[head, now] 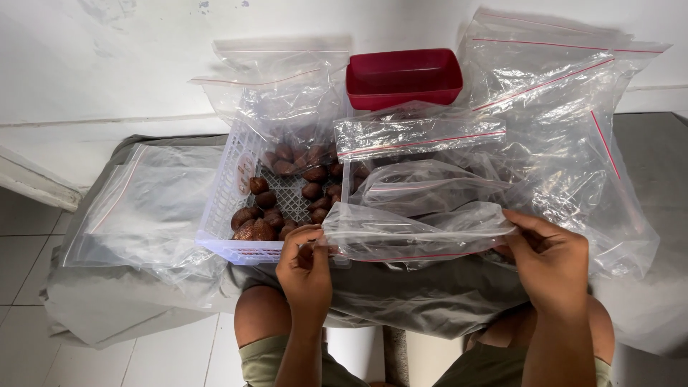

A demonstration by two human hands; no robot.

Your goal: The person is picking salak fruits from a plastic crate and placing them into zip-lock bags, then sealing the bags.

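Note:
My left hand [304, 266] pinches the left end of a clear zip bag [416, 231] with a red seal strip, held level in front of me. My right hand [550, 266] grips the same bag at its right end. The bag looks empty and lies stretched between both hands over the near edge of a low cloth-covered table [107, 301]. Just behind my left hand stands a white slotted basket [226, 193] holding several brown scaly fruits [266, 215].
A red plastic tub [403, 77] sits at the back by the white wall. More clear zip bags lie in heaps at the right [573, 143], at the left [150, 208] and over the basket [419, 136]. My knees show below the table edge, above a tiled floor.

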